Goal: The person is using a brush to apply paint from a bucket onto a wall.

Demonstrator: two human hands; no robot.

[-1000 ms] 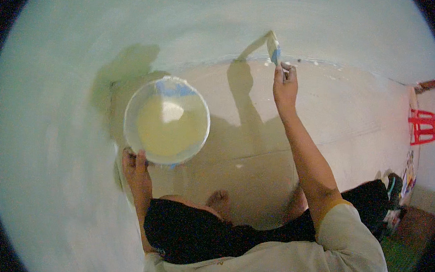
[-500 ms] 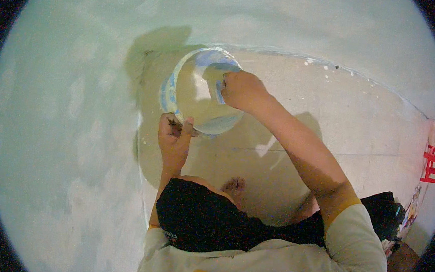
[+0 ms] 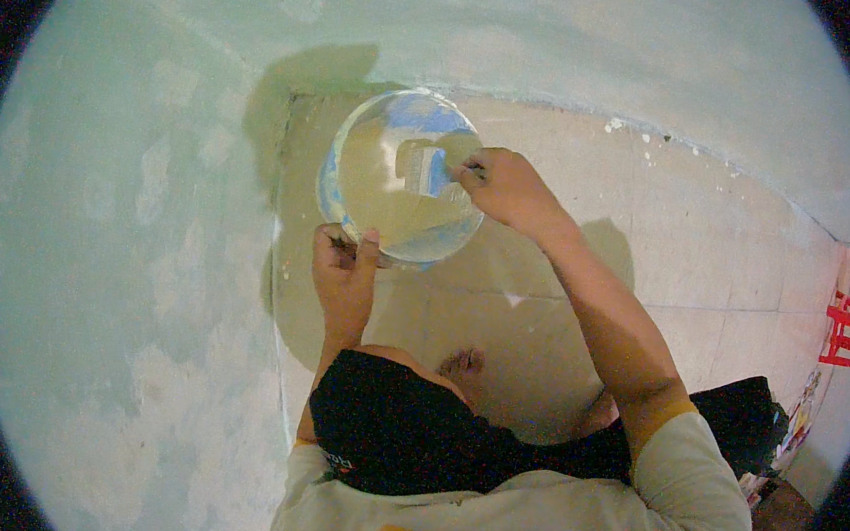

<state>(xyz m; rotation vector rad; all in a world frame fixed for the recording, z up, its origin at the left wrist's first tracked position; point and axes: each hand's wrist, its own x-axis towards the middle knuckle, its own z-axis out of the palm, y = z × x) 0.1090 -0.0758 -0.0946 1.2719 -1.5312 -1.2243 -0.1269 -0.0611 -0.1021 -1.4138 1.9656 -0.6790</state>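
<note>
A round, see-through bucket, smeared with white and blue, stands in front of me on the floor. My left hand is closed on its near-left rim, the thumb over the edge. Over the right side of the opening, my right hand pinches a small flat tool, blue with a pale strip. Whether it is a brush or a scraper is unclear. Beige material or the bucket's bottom shows below the tool.
A pale green wall with whitish patches rises at the left and far side. Light floor tiles spread rightward, with white spots near the wall. My bent leg in black cloth lies close. A red plastic stool stands far right.
My right hand has moved a little right and down, and more of the flat tool shows. My left hand stays on the bucket's rim.
</note>
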